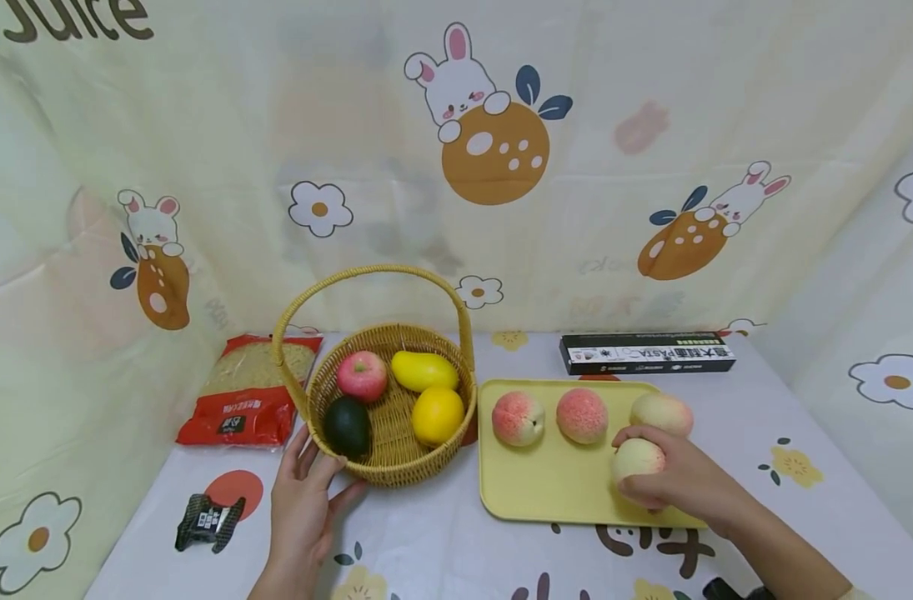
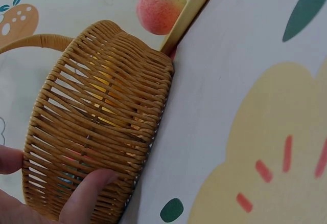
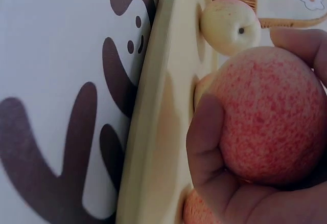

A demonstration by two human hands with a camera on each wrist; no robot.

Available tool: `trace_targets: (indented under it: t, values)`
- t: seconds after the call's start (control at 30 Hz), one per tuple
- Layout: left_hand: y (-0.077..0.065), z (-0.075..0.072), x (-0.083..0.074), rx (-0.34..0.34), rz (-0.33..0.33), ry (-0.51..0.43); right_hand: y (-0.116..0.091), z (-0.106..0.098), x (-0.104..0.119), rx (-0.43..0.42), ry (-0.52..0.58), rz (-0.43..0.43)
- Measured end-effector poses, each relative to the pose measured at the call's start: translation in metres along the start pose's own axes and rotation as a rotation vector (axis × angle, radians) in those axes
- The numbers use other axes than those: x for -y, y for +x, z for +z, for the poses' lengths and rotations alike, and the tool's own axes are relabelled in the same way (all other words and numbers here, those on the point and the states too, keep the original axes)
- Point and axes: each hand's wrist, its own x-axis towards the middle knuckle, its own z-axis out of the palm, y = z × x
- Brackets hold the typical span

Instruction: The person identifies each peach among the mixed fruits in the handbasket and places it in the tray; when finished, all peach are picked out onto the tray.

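A wicker basket (image 1: 392, 475) with a tall arched handle holds an apple (image 1: 362, 376), a mango (image 1: 424, 371), a lemon (image 1: 437, 415) and an avocado (image 1: 347, 427). My left hand (image 1: 302, 500) holds the basket at its near left side, the thumb (image 2: 89, 196) lying against the woven outer wall. My right hand (image 1: 684, 475) grips a peach (image 3: 273, 116) between thumb and fingers, above the right part of the yellow tray (image 1: 546, 492). Other peaches lie on the tray: one at left (image 1: 518, 418), one in the middle (image 1: 582, 415) and one behind my right hand (image 1: 662, 413).
Behind the tray lies a black pasta box (image 1: 647, 354). A red and clear bag of dry food (image 1: 249, 392) sits left of the basket. Nearer on the left is a small black packet (image 1: 209, 522). A printed curtain (image 1: 381, 100) closes off the back.
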Motion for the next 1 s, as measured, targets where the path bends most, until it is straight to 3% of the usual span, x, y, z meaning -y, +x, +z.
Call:
trace_targets:
  t: [0.33, 0.5, 1.0]
  values:
    - [0.000, 0.002, -0.001, 0.000, -0.007, 0.003, 0.012, 0.011, 0.000, -0.042, -0.111, -0.033]
    - [-0.001, 0.002, -0.001, -0.001, -0.005, 0.009, 0.016, 0.014, -0.001, -0.074, -0.258, -0.086]
    - [-0.003, 0.002, -0.003, -0.002, 0.001, 0.000, 0.016, 0.022, -0.001, -0.149, -0.468, -0.251]
